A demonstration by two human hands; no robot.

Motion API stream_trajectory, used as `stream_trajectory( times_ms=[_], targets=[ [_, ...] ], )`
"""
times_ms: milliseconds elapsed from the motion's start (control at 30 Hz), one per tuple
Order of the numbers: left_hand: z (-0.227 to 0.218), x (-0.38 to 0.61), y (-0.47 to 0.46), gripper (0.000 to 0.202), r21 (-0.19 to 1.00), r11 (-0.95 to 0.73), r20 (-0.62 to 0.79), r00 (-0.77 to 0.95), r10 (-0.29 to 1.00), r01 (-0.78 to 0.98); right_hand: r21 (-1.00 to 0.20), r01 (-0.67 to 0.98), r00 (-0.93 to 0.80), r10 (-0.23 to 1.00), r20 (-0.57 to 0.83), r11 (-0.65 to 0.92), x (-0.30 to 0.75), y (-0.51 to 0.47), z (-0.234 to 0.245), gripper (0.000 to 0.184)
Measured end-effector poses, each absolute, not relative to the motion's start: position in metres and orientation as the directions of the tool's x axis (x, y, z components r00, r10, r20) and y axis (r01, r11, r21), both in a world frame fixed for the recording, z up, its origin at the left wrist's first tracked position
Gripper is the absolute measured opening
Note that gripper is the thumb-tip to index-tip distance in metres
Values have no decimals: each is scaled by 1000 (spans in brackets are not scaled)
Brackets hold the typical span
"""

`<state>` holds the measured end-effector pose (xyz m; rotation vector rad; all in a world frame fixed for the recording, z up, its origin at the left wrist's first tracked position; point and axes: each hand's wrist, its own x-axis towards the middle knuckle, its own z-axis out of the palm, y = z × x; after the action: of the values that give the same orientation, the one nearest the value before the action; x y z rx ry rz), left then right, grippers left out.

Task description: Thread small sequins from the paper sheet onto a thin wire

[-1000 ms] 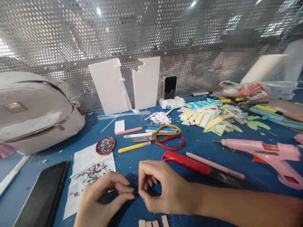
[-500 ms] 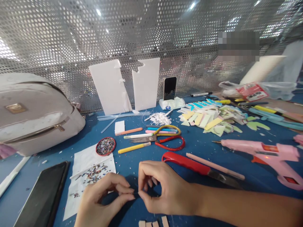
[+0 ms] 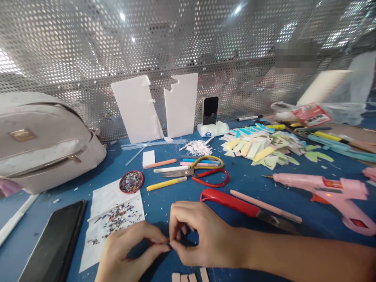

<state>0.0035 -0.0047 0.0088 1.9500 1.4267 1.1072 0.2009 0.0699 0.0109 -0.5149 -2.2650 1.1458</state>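
blue tabletop (image 3: pixel 249 178) was strewn with pastel scraps (image 3: pixel 258 149), perforated metal panel (image 3: pixel 176 47) stood behind, left hand (image 3: pixel 117 250) and right hand (image 3: pixel 213 239) each pinched fingertips together, contents unclear

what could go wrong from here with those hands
The left hand is close to loose bits on the paper, so a nudge might scatter them. The blade lies near the right forearm and may nick it. The light on the glue gun glows, so its tip may be hot.
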Motion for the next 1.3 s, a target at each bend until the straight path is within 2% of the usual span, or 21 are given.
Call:
stream_trajectory(
  times_ms=[133,267,467,567,667,767,867,967,1100,1233,1300],
  targets=[
    [6,3,-5,11,758,-335,313,139,940,560,-797,81,-802,514,305,599,201,71,12,12],
    [2,4,-5,16,790,-273,285,65,956,549,-784,39,-814,475,334,619,201,74,11,13],
    [3,10,-5,19,903,-126,145,-17,989,410,-740,4,-797,449,404,673,200,75,6,11],
    [6,13,-5,19,912,-103,128,-36,991,396,-741,29,-800,460,385,671,200,74,7,11],
    [5,13,-5,18,897,-124,144,-14,990,423,-794,79,-788,525,320,602,201,72,11,14],
    [2,13,-7,17,893,-173,171,43,984,416,-882,100,-677,681,278,460,202,73,13,9],
    [0,11,-9,17,850,-302,270,136,953,432,-913,60,-499,804,323,404,202,77,12,7],
    [0,10,-9,16,796,-406,333,236,913,449,-905,43,-432,825,365,423,202,78,11,11],
    [1,9,-7,15,827,-329,295,146,944,456,-866,21,-526,742,416,500,203,76,13,11],
    [3,6,-4,14,850,-268,267,68,961,454,-776,-3,-740,520,426,631,204,74,13,6],
    [4,4,-2,13,860,-252,253,59,966,443,-741,-16,-774,461,434,671,203,75,12,6]
  ],
)
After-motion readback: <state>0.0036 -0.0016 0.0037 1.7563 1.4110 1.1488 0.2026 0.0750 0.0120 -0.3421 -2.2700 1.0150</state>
